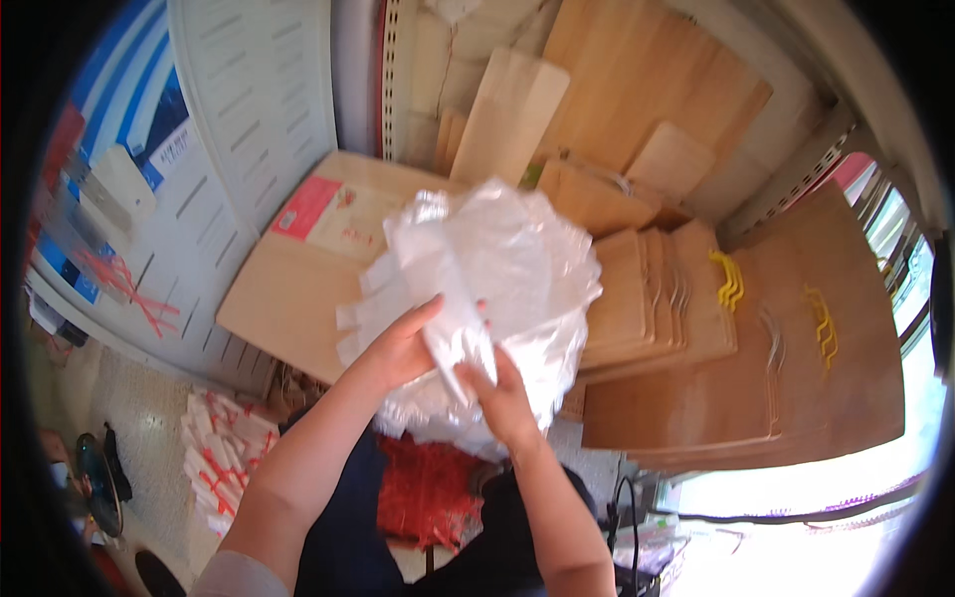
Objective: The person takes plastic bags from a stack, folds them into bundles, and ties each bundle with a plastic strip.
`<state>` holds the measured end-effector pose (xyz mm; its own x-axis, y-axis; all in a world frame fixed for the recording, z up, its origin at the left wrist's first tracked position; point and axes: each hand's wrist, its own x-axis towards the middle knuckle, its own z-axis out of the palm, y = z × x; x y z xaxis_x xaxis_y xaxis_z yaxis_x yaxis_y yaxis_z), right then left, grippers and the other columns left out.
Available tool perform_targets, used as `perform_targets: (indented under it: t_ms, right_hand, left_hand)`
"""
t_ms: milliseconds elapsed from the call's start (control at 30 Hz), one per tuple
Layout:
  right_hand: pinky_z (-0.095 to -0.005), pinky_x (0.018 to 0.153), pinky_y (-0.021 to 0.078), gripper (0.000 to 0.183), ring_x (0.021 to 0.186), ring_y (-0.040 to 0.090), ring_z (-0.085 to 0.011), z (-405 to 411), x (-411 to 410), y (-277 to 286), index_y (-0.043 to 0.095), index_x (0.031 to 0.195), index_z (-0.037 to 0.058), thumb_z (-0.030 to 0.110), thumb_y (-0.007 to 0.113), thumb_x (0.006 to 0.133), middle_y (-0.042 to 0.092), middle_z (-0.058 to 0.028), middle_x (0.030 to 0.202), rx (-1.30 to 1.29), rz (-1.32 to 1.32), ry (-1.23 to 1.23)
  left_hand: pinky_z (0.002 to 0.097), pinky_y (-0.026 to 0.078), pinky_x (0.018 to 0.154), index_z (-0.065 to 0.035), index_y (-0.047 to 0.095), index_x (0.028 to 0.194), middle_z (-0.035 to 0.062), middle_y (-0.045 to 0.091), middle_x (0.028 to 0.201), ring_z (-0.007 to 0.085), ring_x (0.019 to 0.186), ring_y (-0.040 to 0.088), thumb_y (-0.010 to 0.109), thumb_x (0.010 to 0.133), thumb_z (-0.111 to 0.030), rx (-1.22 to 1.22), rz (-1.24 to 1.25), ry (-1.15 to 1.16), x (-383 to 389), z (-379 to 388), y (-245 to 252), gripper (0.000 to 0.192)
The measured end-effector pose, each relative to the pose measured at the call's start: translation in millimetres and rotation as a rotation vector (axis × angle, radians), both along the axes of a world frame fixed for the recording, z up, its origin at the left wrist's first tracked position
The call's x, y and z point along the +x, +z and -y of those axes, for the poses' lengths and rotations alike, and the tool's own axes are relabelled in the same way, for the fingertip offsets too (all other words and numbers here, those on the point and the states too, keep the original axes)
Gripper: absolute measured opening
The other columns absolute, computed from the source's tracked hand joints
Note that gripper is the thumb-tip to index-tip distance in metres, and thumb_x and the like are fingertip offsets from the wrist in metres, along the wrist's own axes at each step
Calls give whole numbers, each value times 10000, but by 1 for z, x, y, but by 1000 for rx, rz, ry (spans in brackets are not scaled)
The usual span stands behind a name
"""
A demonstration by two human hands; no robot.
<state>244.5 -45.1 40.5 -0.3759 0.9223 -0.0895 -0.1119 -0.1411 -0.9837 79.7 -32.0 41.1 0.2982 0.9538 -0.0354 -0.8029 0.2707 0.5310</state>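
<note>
Both hands hold a rolled bundle of white translucent plastic bags (445, 287), which slants across a large pile of similar plastic bags (515, 246). My left hand (406, 347) grips its left side, thumb on top, the other fingers mostly hidden. Around the lower end of the bundle, my right hand (496, 395) is closed with its thumb over the plastic. The pile rests partly on a wooden board (280, 306), above my lap. Beneath it, red plastic strips (429, 492) show between my legs.
Wooden cutting boards with wire handles (671, 291) stand on the right, some with yellow handles (727, 280). A white slotted panel (261, 97) rises at left. Tied white bundles with red strips (224, 455) lie on the floor. A labelled sheet (336, 216) lies on the board.
</note>
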Motion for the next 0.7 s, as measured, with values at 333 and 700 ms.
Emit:
perform_targets:
  t_ms: [333, 700]
  right_hand:
    - [-271, 656, 525, 234, 740, 637, -138, 25, -3, -17, 624, 971, 5, 214, 608, 867, 659, -80, 839, -316, 336, 980]
    - [-355, 771, 498, 344, 816, 632, -269, 125, 8, -322, 643, 898, -20, 281, 478, 883, 659, -151, 896, 665, 1270, 1245]
  left_hand:
    - [410, 429, 960, -4, 388, 1303, 126, 485, 1298, 274, 1173, 492, 466, 941, -344, -17, -186, 343, -48, -8, 11, 503]
    - [403, 446, 933, -16, 410, 1283, 134, 521, 1257, 269, 1115, 538, 484, 935, -348, -27, -249, 316, -39, -8, -2, 486]
